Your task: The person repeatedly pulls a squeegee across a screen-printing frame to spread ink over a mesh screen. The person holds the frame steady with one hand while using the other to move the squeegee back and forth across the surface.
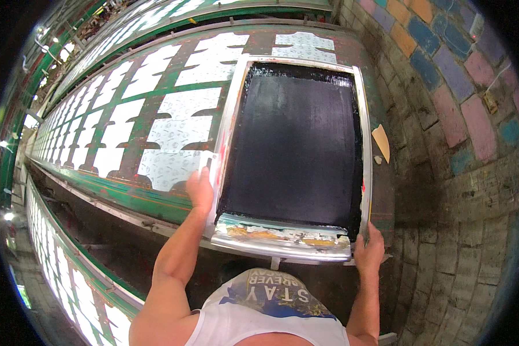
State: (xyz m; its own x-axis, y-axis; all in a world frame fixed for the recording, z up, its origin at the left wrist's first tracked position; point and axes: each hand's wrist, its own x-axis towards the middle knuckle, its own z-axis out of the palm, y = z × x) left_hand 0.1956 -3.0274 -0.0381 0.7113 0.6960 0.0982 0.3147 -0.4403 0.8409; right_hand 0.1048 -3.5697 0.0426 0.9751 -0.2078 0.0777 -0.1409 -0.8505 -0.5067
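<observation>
Head view: both bare hands are at a large screen, which lies at the near right end of a long table, its near end reaching the table's front edge. I cannot tell whether it rests flat or is slightly raised.

Left hand is at the outer side of the screen's left bar, below its middle. It is partly closed and grips that edge; some fingers are hidden, and the hand is a little blurred. Right hand is curled round the near right corner, holding the frame there, with part of its fingers out of sight beneath or behind the bar.

Black colour covers most of the screen inside its pale metal frame. Along the near side, a strip is patched with yellow and white, just above a shiny bar.

White cut pieces with faint print lie in rows to the left, on the green and brown tabletop; some meet the screen's left edge. Right of the screen lies a tan scrap, with a small pale bit just beside it. Further right stands a block wall, partly painted pink, blue and orange.
</observation>
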